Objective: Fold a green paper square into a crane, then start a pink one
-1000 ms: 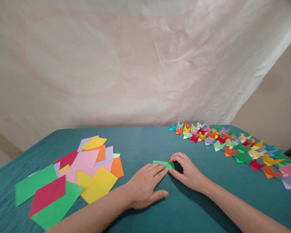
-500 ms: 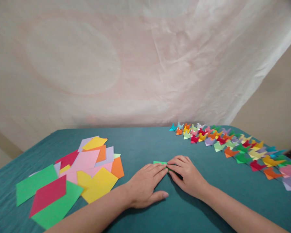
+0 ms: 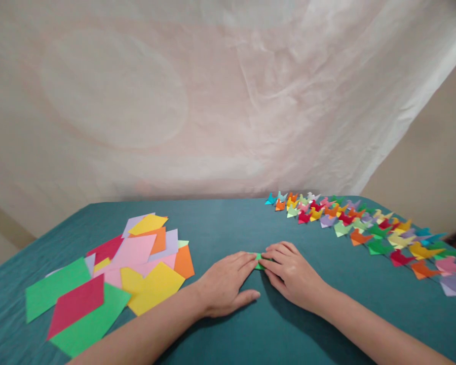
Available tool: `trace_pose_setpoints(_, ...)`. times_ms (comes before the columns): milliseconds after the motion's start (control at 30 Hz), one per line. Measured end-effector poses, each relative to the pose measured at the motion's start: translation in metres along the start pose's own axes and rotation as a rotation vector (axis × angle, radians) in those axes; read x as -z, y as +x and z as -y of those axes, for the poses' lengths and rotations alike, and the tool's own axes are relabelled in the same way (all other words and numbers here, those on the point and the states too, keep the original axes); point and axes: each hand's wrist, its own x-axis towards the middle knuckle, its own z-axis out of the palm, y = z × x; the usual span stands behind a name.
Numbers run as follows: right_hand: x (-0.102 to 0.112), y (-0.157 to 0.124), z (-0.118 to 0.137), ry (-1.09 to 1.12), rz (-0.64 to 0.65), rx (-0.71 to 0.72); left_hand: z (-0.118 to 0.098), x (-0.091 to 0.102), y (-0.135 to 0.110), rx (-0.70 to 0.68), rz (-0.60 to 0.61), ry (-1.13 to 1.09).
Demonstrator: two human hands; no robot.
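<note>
A small folded green paper (image 3: 259, 261) lies on the teal tablecloth (image 3: 228, 223), almost wholly covered by my hands. My left hand (image 3: 226, 285) rests flat on it, fingers stretched out and pressing, thumb out to the side. From the right, my right hand (image 3: 289, 272) meets the same piece, its fingers curled down onto the paper's right end. Only a sliver of green shows between the fingertips.
A loose heap of coloured paper squares (image 3: 110, 268) lies at the left: green, red, yellow, pink, orange, lilac. Rows of several small folded paper figures (image 3: 365, 225) run along the right side toward the table's far edge. A wrinkled white sheet (image 3: 197, 101) hangs behind.
The green paper has been folded smaller; much less of it shows. My right hand has slid left onto it until both hands' fingertips meet.
</note>
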Motion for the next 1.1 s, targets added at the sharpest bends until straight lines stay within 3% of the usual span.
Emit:
trace_pose_setpoints(200,0.014,0.001,0.004,-0.093,0.172,0.061,0.002,0.001,0.001,-0.003,-0.007,0.013)
trace_pose_setpoints(400,0.017,-0.001,0.006,-0.169,0.237,0.109,0.004,-0.001,0.002,-0.014,-0.011,0.036)
trace_pose_setpoints(1100,0.020,-0.004,0.007,-0.364,0.240,0.137,0.002,0.000,0.003,-0.015,0.027,0.128)
